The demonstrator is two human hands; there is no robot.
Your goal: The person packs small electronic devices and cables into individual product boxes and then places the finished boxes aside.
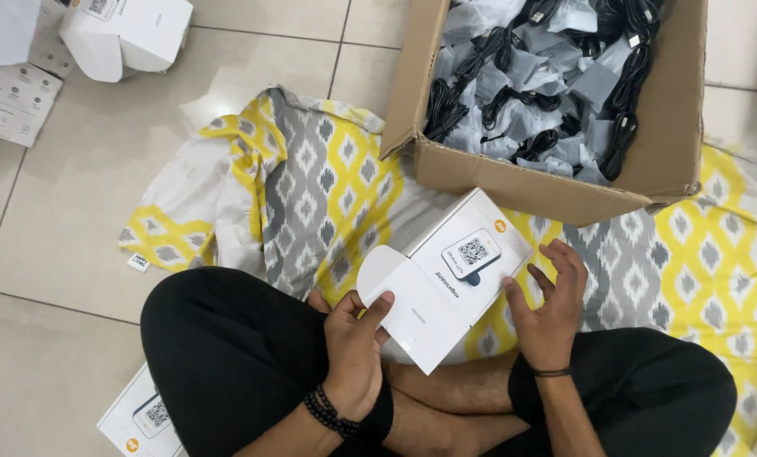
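I sit cross-legged on a yellow, grey and white patterned cloth (311,186). My left hand (353,343) grips the lower left edge of a small white carton (446,279), thumb on its rounded open flap. The carton's front bears a picture of a small device. My right hand (550,305) hovers at the carton's right side with fingers spread and curled, just off its edge, holding nothing.
A large brown cardboard box (556,182) full of bagged black cables (547,76) stands just beyond the carton. Another white carton (141,419) lies by my left knee. More white cartons (124,34) and flat printed sheets (10,97) sit at the upper left on the tiled floor.
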